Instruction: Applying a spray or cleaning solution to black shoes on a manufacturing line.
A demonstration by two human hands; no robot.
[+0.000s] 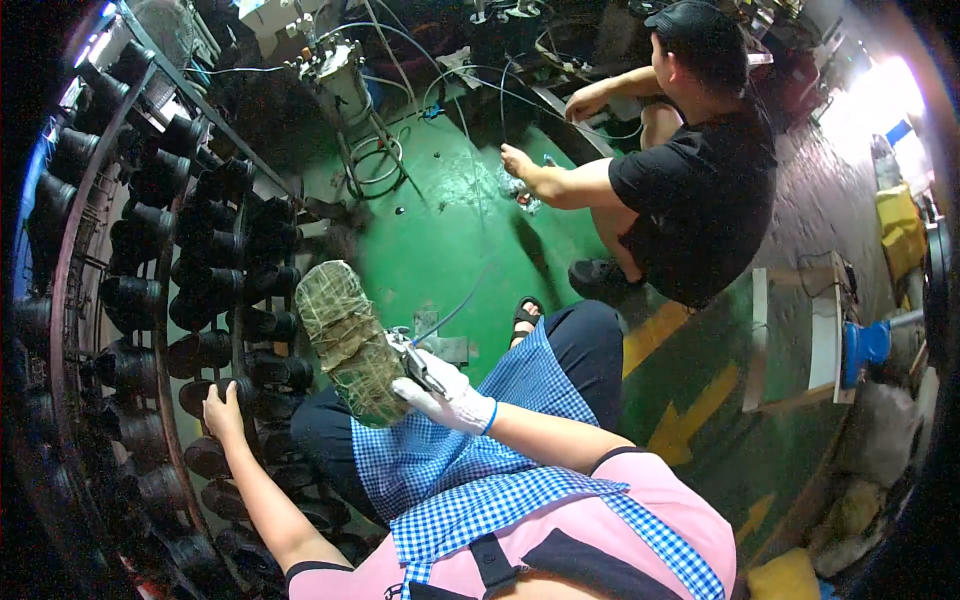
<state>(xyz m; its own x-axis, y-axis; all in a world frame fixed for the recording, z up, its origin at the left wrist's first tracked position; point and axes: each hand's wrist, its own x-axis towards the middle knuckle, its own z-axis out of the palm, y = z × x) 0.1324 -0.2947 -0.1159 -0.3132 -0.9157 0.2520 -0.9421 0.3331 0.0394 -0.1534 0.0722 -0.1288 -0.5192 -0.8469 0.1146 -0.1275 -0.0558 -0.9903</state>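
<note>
Crouching on the green floor [450,230], I work at the big circular machine rack [130,250] studded with black bobbins [215,350].

Head view: my left hand [222,410] is bare and reaches out to the rack, its fingers curled against one black bobbin low on the ring; I cannot tell whether they clench it or only rest there. My right hand [445,395], in a white glove, grasps a small metal air nozzle [412,362] with a thin blue hose [455,312] trailing away up and to the right. Just beside it, over my knees, sits a greenish, net-wrapped bundle [345,340]; its long axis runs from upper left to lower right.

I judge the step as cleaning or servicing the bobbins; the next move calls for swinging the nozzle tip left toward the rack.

Another person [690,170] in black squats ahead, well apart.
</note>
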